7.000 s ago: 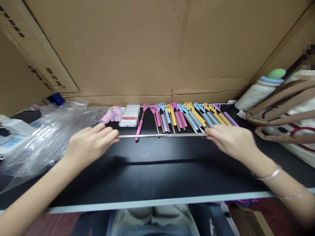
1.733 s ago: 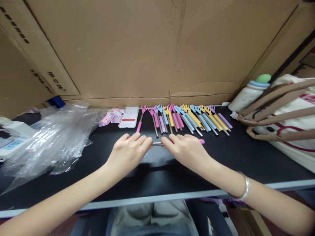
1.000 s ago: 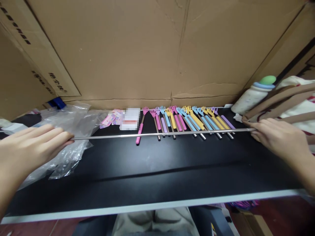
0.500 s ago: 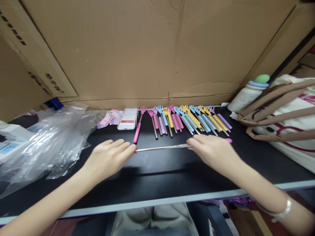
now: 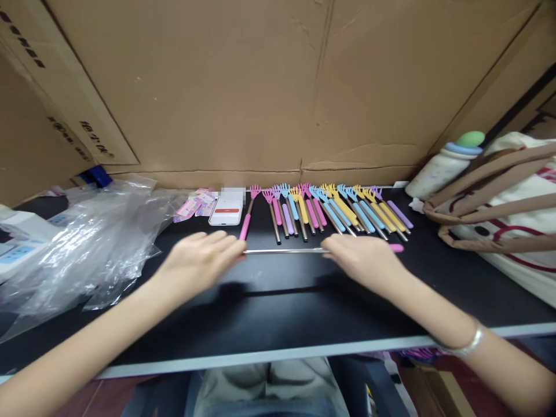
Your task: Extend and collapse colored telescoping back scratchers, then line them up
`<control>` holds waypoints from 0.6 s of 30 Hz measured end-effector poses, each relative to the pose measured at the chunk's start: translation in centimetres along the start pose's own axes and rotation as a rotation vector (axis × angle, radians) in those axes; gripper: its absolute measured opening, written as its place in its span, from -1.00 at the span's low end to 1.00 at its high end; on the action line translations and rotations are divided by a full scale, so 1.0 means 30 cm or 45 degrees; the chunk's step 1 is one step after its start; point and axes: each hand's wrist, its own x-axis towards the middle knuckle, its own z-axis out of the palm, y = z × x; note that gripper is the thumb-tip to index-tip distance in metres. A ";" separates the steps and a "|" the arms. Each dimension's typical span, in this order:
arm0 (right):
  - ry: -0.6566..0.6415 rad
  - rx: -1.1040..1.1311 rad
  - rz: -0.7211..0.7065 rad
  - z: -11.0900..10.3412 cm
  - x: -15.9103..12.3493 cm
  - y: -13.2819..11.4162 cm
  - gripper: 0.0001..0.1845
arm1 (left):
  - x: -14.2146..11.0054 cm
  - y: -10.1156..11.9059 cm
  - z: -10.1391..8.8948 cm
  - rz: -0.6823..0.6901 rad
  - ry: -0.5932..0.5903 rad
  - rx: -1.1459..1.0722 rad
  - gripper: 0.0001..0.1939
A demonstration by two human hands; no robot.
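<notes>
In hand: one slim metal rod [image 5: 284, 251], raised roughly level above the desk [image 5: 278, 324]. My left grip [image 5: 204, 259]: closed round its left part, that end hidden. My right grip [image 5: 362, 258]: closed round its right part, a pink end [image 5: 396, 248] showing beyond. Behind: a row of back scratchers [image 5: 346, 213], pink, purple, blue, yellow; one pink back scratcher [image 5: 245, 225] apart at left, lower tip hidden by my left grip. Further left: phone [image 5: 225, 216], printed cards [image 5: 191, 207], clear plastic bags [image 5: 104, 243]. Right: bottle [image 5: 441, 175] beside a brown-handled bag [image 5: 527, 229].
</notes>
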 end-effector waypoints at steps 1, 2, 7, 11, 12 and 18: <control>-0.012 -0.028 0.015 0.007 -0.040 0.061 -0.78 | -0.042 -0.046 0.000 -0.015 -0.007 0.056 -0.76; -0.043 -0.064 0.039 0.013 -0.085 0.126 -0.79 | -0.088 -0.094 0.000 -0.048 -0.046 0.121 -0.74; -0.243 -0.308 0.185 0.021 -0.310 0.402 -0.76 | -0.299 -0.274 -0.020 -0.215 -0.230 0.322 -0.63; -0.266 -0.386 0.255 0.006 -0.380 0.459 -0.73 | -0.338 -0.306 -0.044 -0.180 -0.193 0.396 -0.63; -0.268 -0.369 0.277 0.002 -0.383 0.458 -0.73 | -0.333 -0.307 -0.049 -0.173 -0.171 0.410 -0.64; -0.339 -0.199 0.447 -0.014 -0.413 0.468 -0.76 | -0.329 -0.310 -0.070 -0.166 -0.042 0.359 -0.67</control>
